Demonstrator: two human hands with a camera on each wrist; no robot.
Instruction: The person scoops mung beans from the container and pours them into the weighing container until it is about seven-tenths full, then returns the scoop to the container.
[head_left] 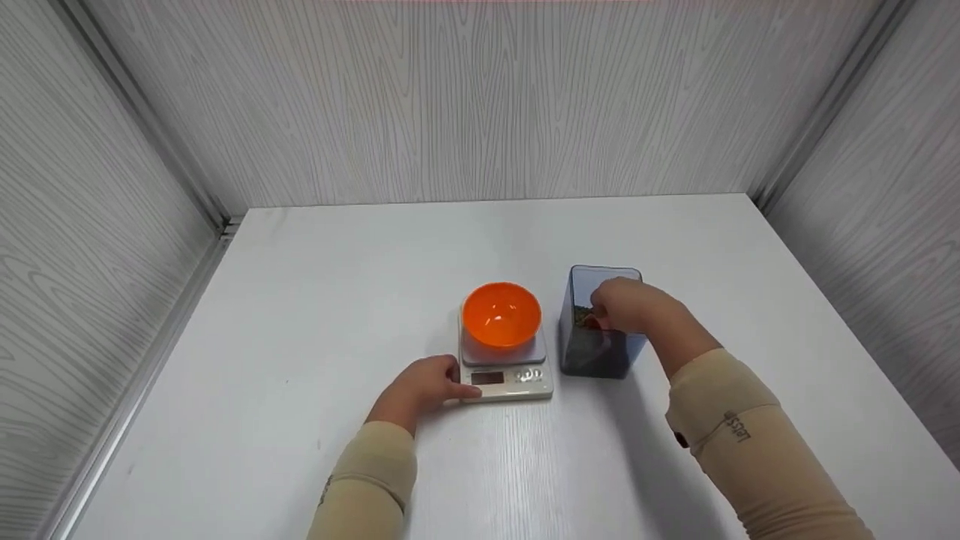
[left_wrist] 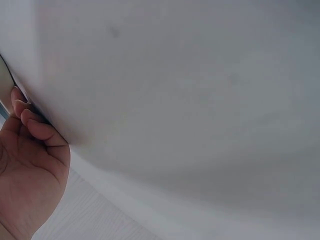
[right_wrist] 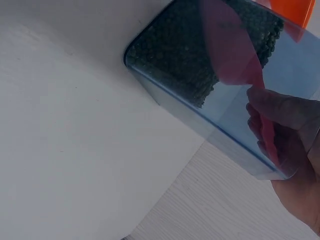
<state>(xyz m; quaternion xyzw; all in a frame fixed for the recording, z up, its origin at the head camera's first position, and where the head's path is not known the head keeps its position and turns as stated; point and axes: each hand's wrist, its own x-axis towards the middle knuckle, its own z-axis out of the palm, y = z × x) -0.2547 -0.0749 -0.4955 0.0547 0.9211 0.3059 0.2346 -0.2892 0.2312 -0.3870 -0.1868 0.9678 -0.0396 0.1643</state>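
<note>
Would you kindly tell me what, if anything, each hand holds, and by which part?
The right hand holds the red scoop by its handle; the left hand grips the scale at its near left corner.

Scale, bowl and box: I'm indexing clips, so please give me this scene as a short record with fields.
Scale: white, on the table; display too small to read
Bowl: orange, on the scale; nothing seen inside
Box: see-through, upright, to the right of the scale
Granules: dark green, inside the box
Scoop: reddish pink, inside the box; contact with granules unclear
Left hand: grips the scale's near left corner
Right hand: reaches into the box, holding the scoop
</note>
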